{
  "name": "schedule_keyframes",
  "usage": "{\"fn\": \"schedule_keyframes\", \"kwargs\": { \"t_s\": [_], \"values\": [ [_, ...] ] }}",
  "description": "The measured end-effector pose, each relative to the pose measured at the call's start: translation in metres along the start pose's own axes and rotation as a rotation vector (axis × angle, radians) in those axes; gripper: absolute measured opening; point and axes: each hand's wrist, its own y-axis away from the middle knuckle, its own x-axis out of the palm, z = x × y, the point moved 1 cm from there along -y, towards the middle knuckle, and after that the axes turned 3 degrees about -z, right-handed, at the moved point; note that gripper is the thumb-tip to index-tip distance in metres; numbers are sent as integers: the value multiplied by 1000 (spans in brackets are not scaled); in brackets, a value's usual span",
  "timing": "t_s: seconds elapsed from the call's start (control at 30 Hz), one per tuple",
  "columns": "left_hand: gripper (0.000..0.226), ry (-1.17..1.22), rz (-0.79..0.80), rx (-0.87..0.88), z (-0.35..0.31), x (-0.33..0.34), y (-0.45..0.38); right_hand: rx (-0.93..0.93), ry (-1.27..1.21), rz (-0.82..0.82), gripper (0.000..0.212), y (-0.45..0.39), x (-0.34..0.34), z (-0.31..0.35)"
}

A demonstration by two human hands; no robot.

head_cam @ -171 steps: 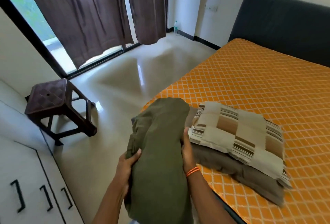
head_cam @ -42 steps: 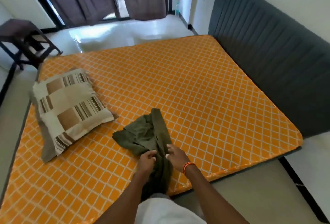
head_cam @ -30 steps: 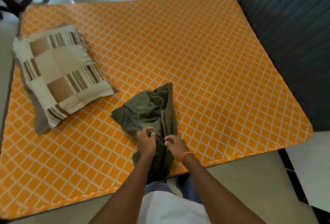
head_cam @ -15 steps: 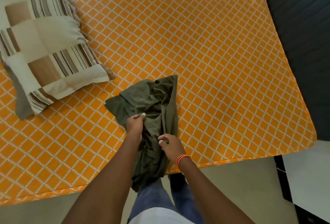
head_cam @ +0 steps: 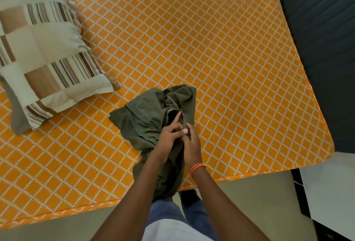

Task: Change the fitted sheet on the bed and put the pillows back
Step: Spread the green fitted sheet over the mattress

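Observation:
A bunched olive-green fitted sheet lies on the bare orange diamond-patterned mattress near its front edge, with one end hanging over that edge. My left hand and my right hand meet on the middle of the bundle; both pinch folds of the cloth, the left index finger pointing forward. A patchwork beige-and-brown striped pillow rests on a grey pillow at the left of the mattress.
The dark padded headboard runs along the mattress's right side. Pale floor shows in front of the bed, with a white surface at the lower right. My legs stand against the bed's front edge.
My view has tilted down and closer to the bed. My hands have come together on the sheet, and the left hand has shifted right toward the right hand.

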Motion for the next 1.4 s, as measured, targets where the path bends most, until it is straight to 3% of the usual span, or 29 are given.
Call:
{"fn": "schedule_keyframes", "kwargs": {
  "t_s": [0.1, 0.2, 0.23, 0.33, 0.4, 0.47, 0.53, 0.63, 0.7, 0.77, 0.83, 0.97, 1.07, 1.13, 1.23, 1.33, 1.4],
  "values": [
    [15, 146, 29, -39, -1, 12, 14, -40, 30, 71, 64, 4, -12, -7],
    [23, 126, -26, -42, 0, 21, 27, -106, 178, 90, 75, 10, -19, -17],
    [21, 121, -23, -59, 1, 23, 32, -95, 195, 39, 68, 12, -21, -18],
    [47, 102, 15, -97, 5, 28, 42, 4, 150, -164, 42, 12, -24, -23],
    [48, 67, -132, -99, 10, 29, 46, 74, 122, -262, 26, 12, -27, -23],
    [37, -40, -308, -64, 23, 25, 46, 113, 106, -321, 17, 12, -31, -21],
    [27, -158, -337, -23, 40, 17, 46, 156, -28, -346, 17, 13, -36, -11],
    [27, -262, -156, -28, 67, 8, 56, 156, -245, -338, 20, 14, -47, 18],
    [41, -528, -44, -53, 87, 3, 68, 110, -290, -313, 22, 10, -52, 38],
    [49, -822, -3, -43, 106, -1, 81, 81, -347, -301, 21, 8, -55, 60],
    [55, -933, -19, -20, 111, 2, 89, 28, -379, -275, 21, 7, -56, 84],
    [68, -749, -242, -3, 75, 16, 84, -83, -379, -173, 19, 10, -54, 124],
    [84, -669, -475, 114, 40, 24, 79, -88, -417, -158, 17, 13, -50, 134],
    [73, -645, -577, 239, 19, 25, 78, -82, -425, -154, 17, 14, -49, 131],
    [22, -645, -544, 422, 2, 26, 75, -57, -505, -163, 19, 10, -47, 117],
    [28, -467, -498, 416, 2, 26, 77, -40, -596, -96, 34, 10, -43, 101],
    [38, -386, -513, 352, 0, 24, 76, -141, -339, -149, 32, 20, -41, 91]
  ]
}}
